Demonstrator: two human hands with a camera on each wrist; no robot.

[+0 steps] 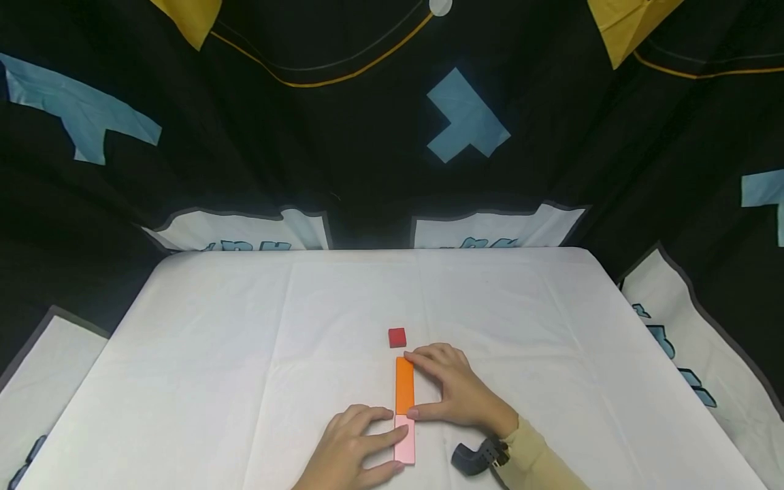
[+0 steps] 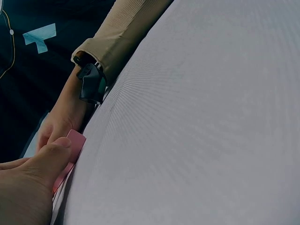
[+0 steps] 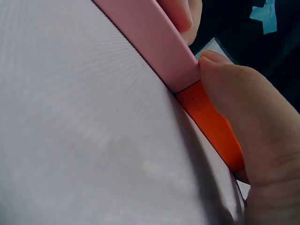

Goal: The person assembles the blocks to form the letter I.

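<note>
On the white table, an orange block and a pink block lie end to end in one line, the orange one farther away. My right hand grips the orange block from the right, index fingertip at its far end and thumb by the joint. From the left, my left hand holds the pink block, its thumb at the near end and a finger over the top. The right wrist view shows the pink block meeting the orange block at a thin seam. A red block sits just beyond the orange end.
The white cloth on the table has faint creases. A dark camera is strapped at the right wrist, by the beige sleeve. Black curtains with blue and yellow patches hang behind the table and at its sides.
</note>
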